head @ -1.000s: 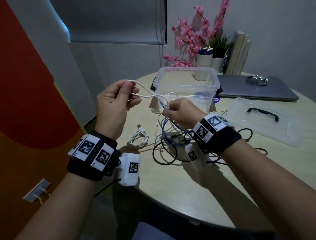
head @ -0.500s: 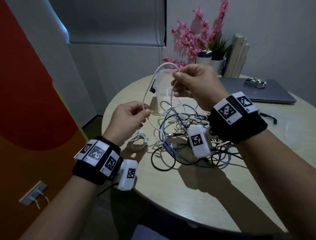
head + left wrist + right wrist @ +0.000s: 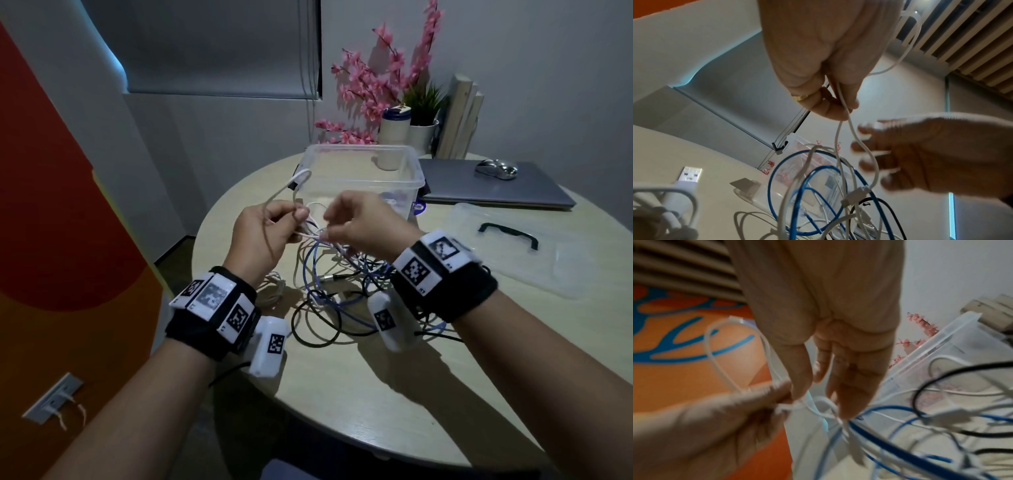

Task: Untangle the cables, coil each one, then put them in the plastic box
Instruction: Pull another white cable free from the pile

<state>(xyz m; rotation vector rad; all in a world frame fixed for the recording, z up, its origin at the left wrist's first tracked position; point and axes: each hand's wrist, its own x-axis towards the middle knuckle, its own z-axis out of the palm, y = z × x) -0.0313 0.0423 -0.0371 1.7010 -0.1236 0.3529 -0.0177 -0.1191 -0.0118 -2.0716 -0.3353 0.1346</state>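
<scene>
My left hand (image 3: 274, 229) grips a thin white cable (image 3: 289, 186); one loop of it stands up above the fist in front of the clear plastic box (image 3: 416, 171). In the left wrist view the left hand (image 3: 830, 91) pinches two white strands that hang down into the tangle. My right hand (image 3: 356, 228) is close beside it, fingers fairly straight, tips at the white cable where it leaves the tangle of blue, black and white cables (image 3: 342, 287). The right wrist view is blurred: the right hand (image 3: 838, 378) touches the strands with its fingertips.
A coiled white cable (image 3: 274, 291) lies on the round table (image 3: 342, 394) under my left wrist, its USB plug (image 3: 690, 175) showing. The box lid (image 3: 513, 250) lies to the right. A laptop (image 3: 479, 192) with a mouse (image 3: 496, 169), a cup, plants and books stand behind.
My right hand has come down from high in front of the box to beside my left hand. My left hand now holds the white loop, which stands lower.
</scene>
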